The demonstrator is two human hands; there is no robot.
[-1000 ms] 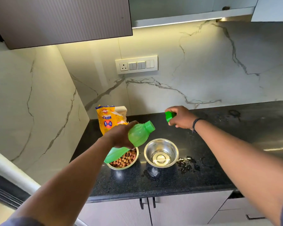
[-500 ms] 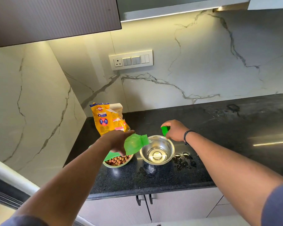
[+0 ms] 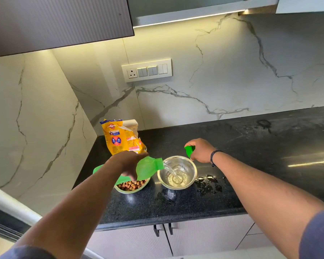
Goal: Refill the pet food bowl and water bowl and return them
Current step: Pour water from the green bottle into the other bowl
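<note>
1. The left hand (image 3: pixel 128 165) gripped the green bottle (image 3: pixel 148 168), its fingers curled round the body. The bottle's long axis lay near level, neck to the right, mouth over the left rim of the water bowl (image 3: pixel 177 172).
2. A stream of water fell into that bowl, which stood on the bench (image 3: pixel 251 165) just beside the food bowl (image 3: pixel 132 186) with its kibble.
3. The right hand (image 3: pixel 200 150), behind the water bowl, pinched the green cap (image 3: pixel 189 150).

The green bottle (image 3: pixel 147 168) has tipped further, and water now streams into the steel bowl (image 3: pixel 190 165).
</note>
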